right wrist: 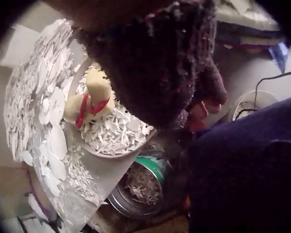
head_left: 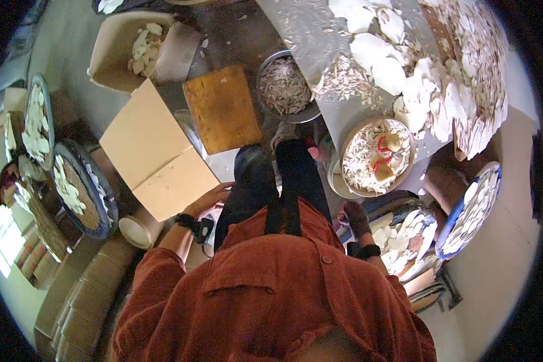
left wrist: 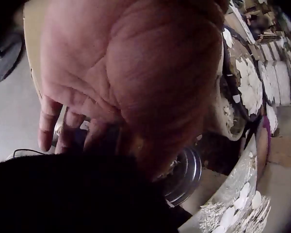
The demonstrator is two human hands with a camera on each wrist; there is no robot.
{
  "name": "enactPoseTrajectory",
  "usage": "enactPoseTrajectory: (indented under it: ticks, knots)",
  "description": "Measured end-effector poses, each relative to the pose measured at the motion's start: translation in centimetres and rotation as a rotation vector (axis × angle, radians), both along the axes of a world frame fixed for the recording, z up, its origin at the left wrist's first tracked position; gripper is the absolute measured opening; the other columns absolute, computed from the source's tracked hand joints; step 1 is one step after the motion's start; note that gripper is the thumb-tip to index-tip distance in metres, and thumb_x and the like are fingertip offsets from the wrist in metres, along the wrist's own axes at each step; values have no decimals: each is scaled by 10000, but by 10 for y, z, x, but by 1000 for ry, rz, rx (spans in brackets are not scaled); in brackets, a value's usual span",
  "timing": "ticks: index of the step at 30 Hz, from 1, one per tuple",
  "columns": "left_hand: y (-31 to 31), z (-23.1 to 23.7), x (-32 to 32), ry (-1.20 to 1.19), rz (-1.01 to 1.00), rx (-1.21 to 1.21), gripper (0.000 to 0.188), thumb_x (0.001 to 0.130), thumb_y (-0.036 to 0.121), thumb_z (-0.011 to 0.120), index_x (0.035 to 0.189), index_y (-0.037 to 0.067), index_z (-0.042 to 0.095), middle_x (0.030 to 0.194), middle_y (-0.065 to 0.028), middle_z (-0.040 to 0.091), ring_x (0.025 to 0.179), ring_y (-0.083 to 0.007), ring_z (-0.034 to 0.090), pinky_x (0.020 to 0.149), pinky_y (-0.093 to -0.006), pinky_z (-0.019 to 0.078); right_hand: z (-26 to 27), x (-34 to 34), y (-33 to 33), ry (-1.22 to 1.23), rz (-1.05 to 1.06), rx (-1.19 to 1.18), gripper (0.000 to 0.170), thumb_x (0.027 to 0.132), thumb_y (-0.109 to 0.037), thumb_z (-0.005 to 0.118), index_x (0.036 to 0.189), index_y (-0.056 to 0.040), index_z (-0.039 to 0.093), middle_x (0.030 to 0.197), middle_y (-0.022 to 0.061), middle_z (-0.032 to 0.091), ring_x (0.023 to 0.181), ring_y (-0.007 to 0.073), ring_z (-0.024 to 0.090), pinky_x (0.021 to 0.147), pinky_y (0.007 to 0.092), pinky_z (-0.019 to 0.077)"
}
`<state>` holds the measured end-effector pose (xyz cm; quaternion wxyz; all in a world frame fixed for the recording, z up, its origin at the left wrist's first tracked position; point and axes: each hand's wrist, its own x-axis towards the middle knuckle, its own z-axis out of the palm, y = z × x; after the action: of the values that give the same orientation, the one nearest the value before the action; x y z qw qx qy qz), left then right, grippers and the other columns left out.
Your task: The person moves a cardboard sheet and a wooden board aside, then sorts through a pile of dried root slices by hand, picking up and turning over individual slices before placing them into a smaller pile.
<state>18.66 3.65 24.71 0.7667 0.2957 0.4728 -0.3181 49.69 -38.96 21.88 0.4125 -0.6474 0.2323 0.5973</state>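
Observation:
My bare left hand (head_left: 212, 200) is beside my left thigh, next to the lower flap of an opened cardboard sheet (head_left: 157, 148). In the left wrist view its palm (left wrist: 131, 63) fills the upper part, with the fingers hanging loosely and nothing seen in them. My right hand (head_left: 355, 218), in a dark knitted glove with bare fingertips, is by my right thigh. The right wrist view shows the glove (right wrist: 155, 63) close up, its fingers loosely bent; no held thing shows. Near it stands a round bowl (head_left: 348, 175) of pale strips, topped by two yellowish blocks (right wrist: 98, 85) joined with red cord (right wrist: 82, 114).
A grey table (head_left: 308, 36) with white slices (head_left: 387, 75) and shreds extends to the front right. A metal basin (head_left: 311, 113) of strips, a wooden board (head_left: 223, 108) and a cardboard box (head_left: 105, 57) stand ahead. Round trays (head_left: 105, 211) of slices line both sides.

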Motion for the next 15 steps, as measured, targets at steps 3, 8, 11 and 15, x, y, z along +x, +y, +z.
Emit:
enactPoseTrajectory:
  ticks: [3,8,11,15]
  knots:
    - [6,4,7,34,-88,40,635,914,379,558,1439,106,328,1267,-112,550,1164,-251,532,965,-376,427,16,26,28,-105,-49,-55,207,913,-252,604,1032,-85,576,785,66,619,628,178,609,590,328,536]
    - [3,3,-2,37,-189,86,561,910,191,545,1422,89,340,1297,-173,523,1113,-269,569,902,-371,497,11,47,30,-191,-47,-30,240,910,-269,627,1038,-73,579,828,67,635,628,171,617,594,316,548]
    - [-22,-20,-29,-60,-233,31,567,879,103,535,1415,130,354,1299,-151,521,1139,-229,545,906,-355,485,15,54,34,-202,-7,-82,297,914,-287,615,1084,-48,569,878,71,642,654,180,631,605,315,553]
    - [-51,2,-14,-152,-159,66,427,933,233,544,1340,136,456,1204,-42,548,1091,-179,523,885,-359,473,5,67,29,-284,164,-99,268,904,-257,609,1101,-78,570,935,74,625,679,201,643,619,337,557]
